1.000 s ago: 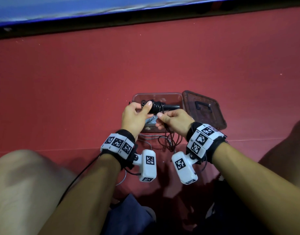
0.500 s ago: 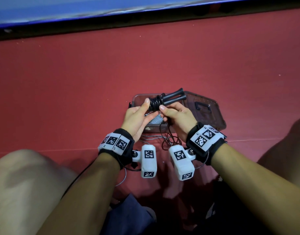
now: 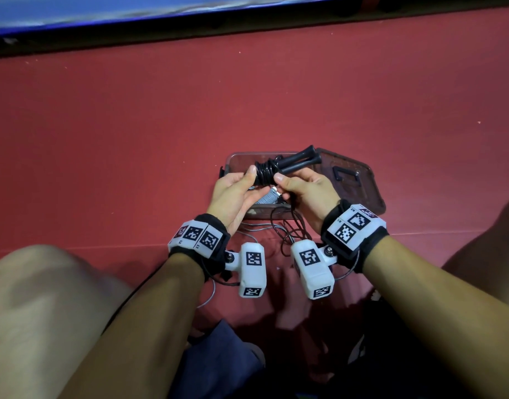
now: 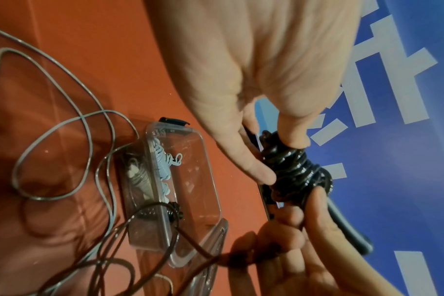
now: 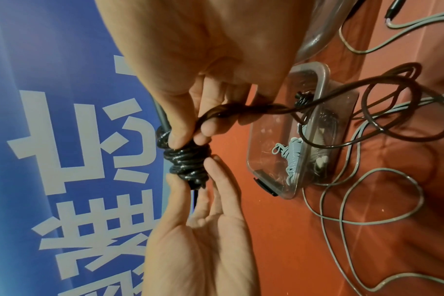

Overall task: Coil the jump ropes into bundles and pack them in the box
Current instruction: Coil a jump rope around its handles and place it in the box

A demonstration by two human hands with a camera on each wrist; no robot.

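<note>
A black jump rope (image 3: 266, 171) (image 4: 295, 170) (image 5: 188, 160) is wound in tight turns round its two black handles (image 3: 300, 162), held above the clear plastic box (image 3: 236, 159) (image 4: 190, 180) (image 5: 271, 160). My left hand (image 3: 236, 194) (image 4: 269, 160) pinches the coil's left end between thumb and fingers. My right hand (image 3: 302, 191) (image 5: 190, 130) grips the coil's right side and the loose black cord (image 5: 368, 100), which trails down to the floor. A coiled light-blue rope (image 4: 162, 160) (image 5: 292, 152) lies inside the box.
The box's dark lid (image 3: 351, 180) lies open on the red floor to the right. A loose grey rope (image 4: 64, 130) (image 5: 368, 210) is sprawled on the floor near the box. A blue banner (image 3: 103, 10) runs along the far edge. My knees flank the hands.
The bundle has swung so that its handles now point up and to the right. Both hands have shifted slightly upward, still on the coil.
</note>
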